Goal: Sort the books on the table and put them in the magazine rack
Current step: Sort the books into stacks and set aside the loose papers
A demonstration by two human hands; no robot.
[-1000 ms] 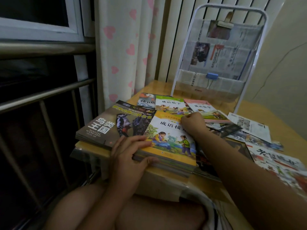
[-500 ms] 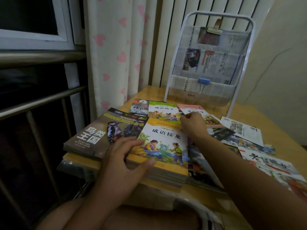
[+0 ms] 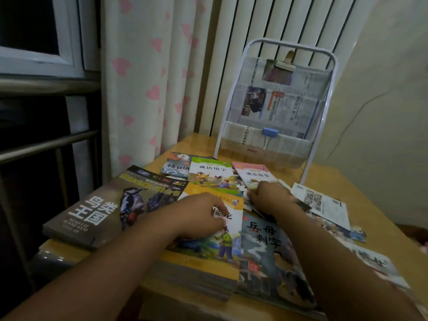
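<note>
**Head view: both hands on the spread of books**

Head camera looks down on a wooden tabletop (image 3: pixel 361 188) covered with overlapping books. The left hand (image 3: pixel 199 215) rests on the yellow picture book (image 3: pixel 217 249), its fingers (image 3: pixel 218 208) curled down onto the cover. The right hand (image 3: pixel 268 196) sits at the near edge of the pink book (image 3: pixel 253 173), fingers bent; whether they pinch it I cannot tell. A grey bird book (image 3: pixel 104 207) lies to the left, a green book (image 3: pixel 212 173) behind. The white magazine rack (image 3: pixel 275 105), lined with newspaper, stands at the far edge.
</note>
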